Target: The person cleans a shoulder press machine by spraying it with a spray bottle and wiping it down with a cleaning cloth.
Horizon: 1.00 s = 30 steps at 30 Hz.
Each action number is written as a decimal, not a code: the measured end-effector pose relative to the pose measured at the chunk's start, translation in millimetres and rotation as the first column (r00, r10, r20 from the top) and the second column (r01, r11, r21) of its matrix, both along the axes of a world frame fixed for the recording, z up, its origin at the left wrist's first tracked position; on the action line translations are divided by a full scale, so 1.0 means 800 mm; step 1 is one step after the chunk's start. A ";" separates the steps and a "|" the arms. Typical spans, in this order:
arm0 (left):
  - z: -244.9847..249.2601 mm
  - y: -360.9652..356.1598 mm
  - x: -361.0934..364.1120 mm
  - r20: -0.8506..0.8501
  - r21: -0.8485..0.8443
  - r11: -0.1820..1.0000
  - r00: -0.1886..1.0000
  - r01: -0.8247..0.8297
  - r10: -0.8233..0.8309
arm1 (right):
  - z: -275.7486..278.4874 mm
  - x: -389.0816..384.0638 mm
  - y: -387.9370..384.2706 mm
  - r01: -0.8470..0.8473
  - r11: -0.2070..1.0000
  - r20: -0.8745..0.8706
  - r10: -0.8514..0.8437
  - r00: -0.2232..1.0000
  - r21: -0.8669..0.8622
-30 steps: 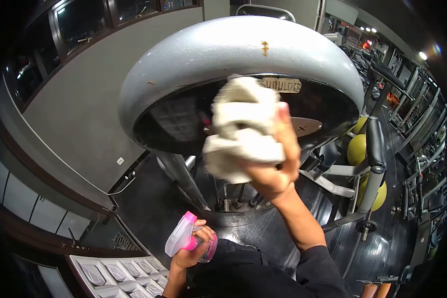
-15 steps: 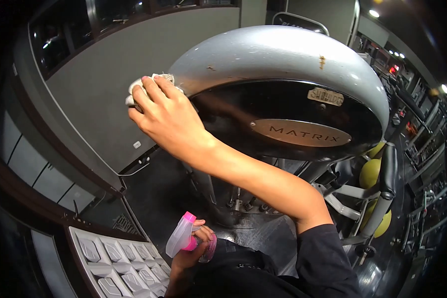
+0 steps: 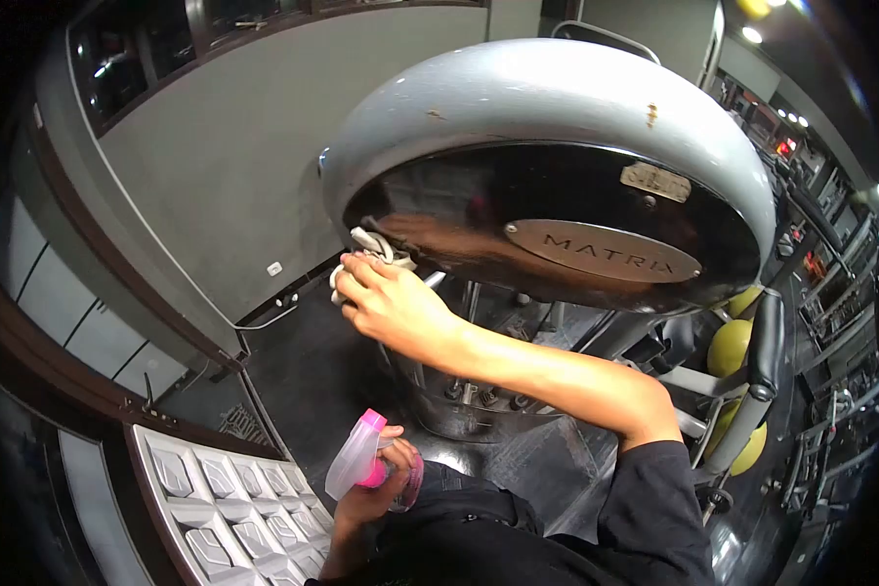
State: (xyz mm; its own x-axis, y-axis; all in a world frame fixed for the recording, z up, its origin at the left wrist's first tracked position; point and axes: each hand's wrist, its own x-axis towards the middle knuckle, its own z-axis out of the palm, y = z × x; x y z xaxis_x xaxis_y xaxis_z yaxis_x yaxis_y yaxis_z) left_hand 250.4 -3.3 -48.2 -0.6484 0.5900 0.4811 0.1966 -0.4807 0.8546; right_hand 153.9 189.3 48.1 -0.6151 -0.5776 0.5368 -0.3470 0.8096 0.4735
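My right hand (image 3: pixel 396 308) is closed round a crumpled whitish cloth (image 3: pixel 373 244), which meets the lower left edge of a gym machine's big oval cover. This cover has a silver rim (image 3: pixel 547 83) with rust-coloured marks and a black face (image 3: pixel 479 195) bearing an oval MATRIX plate (image 3: pixel 601 250). Low down, near my body, my left hand (image 3: pixel 386 479) grips a spray bottle (image 3: pixel 355 457) with a translucent head and pink parts. Its lower part is mostly hidden by the fingers.
Below the cover are the machine's metal frame and a black padded arm (image 3: pixel 767 342). Yellow balls (image 3: pixel 729 347) sit behind it. On the left stand a grey wall (image 3: pixel 225 146) and a pale panelled surface (image 3: pixel 205 498). More gym equipment lines the right side.
My right hand and the cloth have moved down and to the right, from the rim's left side to the cover's lower edge. My left hand keeps the spray bottle in nearly the same place.
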 end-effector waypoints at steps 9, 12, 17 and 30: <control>0.014 0.037 -0.010 -0.028 -0.011 0.983 0.983 0.182 -0.182 | 0.043 0.097 0.045 -0.118 0.988 -0.249 0.091 0.964 -0.095; 0.020 0.048 -0.011 -0.036 -0.010 0.969 0.969 0.245 -0.246 | 0.049 0.135 0.082 -0.130 0.979 -0.327 0.073 0.942 -0.157; 0.016 0.056 -0.013 -0.034 -0.035 0.973 0.972 0.230 -0.231 | 0.009 0.206 0.168 -0.174 0.952 -0.542 0.012 0.840 -0.250; 0.016 0.041 -0.025 -0.101 -0.076 0.981 0.977 0.180 -0.187 | -0.044 0.195 0.129 -0.095 0.748 -0.629 -0.474 0.617 -0.656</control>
State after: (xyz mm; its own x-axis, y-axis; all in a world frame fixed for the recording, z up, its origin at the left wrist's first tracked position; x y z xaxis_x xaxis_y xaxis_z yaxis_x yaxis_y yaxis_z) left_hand 230.8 29.5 -35.2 -0.4725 0.7272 0.4979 0.2025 -0.4602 0.8644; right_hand 309.7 292.3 12.6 0.0951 0.1083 0.9896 0.0794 0.9901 -0.1160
